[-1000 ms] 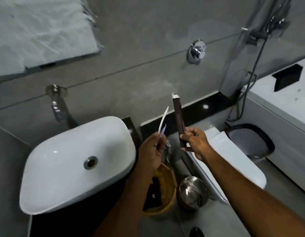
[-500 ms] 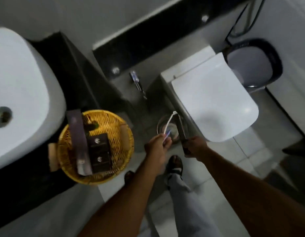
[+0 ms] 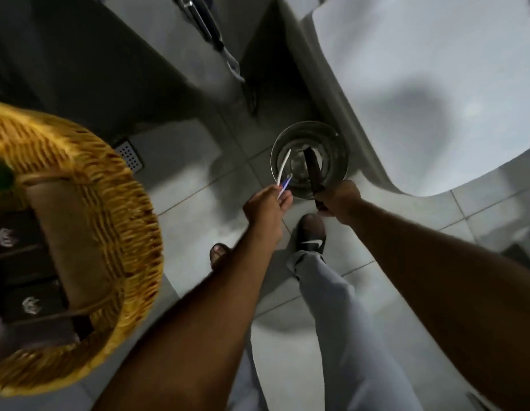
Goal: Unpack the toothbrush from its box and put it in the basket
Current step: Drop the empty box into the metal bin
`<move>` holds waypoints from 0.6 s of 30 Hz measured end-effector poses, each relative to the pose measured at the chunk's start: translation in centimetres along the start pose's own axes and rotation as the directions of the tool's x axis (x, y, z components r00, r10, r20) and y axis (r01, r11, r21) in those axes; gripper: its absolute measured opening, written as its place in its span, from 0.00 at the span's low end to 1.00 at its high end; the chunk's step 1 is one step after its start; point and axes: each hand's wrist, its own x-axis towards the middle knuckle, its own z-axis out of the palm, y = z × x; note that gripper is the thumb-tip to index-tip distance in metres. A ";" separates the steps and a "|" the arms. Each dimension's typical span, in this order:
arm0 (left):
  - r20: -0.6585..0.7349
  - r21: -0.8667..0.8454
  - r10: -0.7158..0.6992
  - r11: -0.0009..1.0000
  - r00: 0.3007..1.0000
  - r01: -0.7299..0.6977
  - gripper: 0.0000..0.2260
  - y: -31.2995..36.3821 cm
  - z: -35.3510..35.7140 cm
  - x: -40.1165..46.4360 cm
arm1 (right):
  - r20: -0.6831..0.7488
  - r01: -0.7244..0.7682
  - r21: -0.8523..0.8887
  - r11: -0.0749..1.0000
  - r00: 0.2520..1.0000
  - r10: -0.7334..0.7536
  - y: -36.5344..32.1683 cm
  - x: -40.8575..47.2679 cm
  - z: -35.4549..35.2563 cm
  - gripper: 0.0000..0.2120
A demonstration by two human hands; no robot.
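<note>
Item, bathroom seen from above; floor [image 3: 180, 209] of pale grey tiles with thin grout lines, running under both arms; a small perforated floor drain [image 3: 129, 153] set in it, well to the left of the left hand, just beside the basket rim. Left hand [image 3: 265, 207]: closed in a pinch on the white toothbrush [image 3: 283, 170], which rises slantwise from the fingers, with a small blue-and-white piece held alongside it at the fingertips; what that piece is cannot be told. Right hand [image 3: 339, 201]: fist closed round the lower end of the dark, narrow box [image 3: 312, 172], which stands up and away from the knuckles; hands near one another but apart. Round steel bin [image 3: 341, 161], open-topped, on the floor directly beyond both hands, so that toothbrush and box both show over its mouth. White toilet [image 3: 421, 99], lid down, to the right of the right hand, its base touching the bin's side or nearly so; which, cannot be told. Metal hose sprayer [image 3: 207, 25] hanging by the grey wall, far beyond the hands. Yellow woven basket [image 3: 130, 232], well to the left of the left hand, blurred; dark boxed items with pale emblems inside it. Below the hands: grey trouser leg [image 3: 332, 307]; black slide sandal [image 3: 311, 235]; second foot partly hidden behind the left forearm.
</note>
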 end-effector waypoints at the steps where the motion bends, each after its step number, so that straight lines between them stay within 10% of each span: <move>1: 0.006 -0.002 0.001 1.000 1.000 -0.001 0.03 -0.1 0.1 0.4 | -0.009 0.014 0.017 1.000 1.000 -0.014 -0.1 0.4 0.2 0.11; 11: 0.104 0.003 0.044 0.999 0.994 -0.045 0.06 1.3 1.1 -6.3 | -0.222 0.349 -0.117 0.930 0.903 -0.367 0.1 -7.8 -2.9 0.03; 18: 0.349 0.013 0.223 0.970 0.910 -0.243 0.04 7.1 1.5 -19.6 | -0.447 0.762 -0.090 0.642 0.545 -0.709 -5.3 -23.2 -7.1 0.07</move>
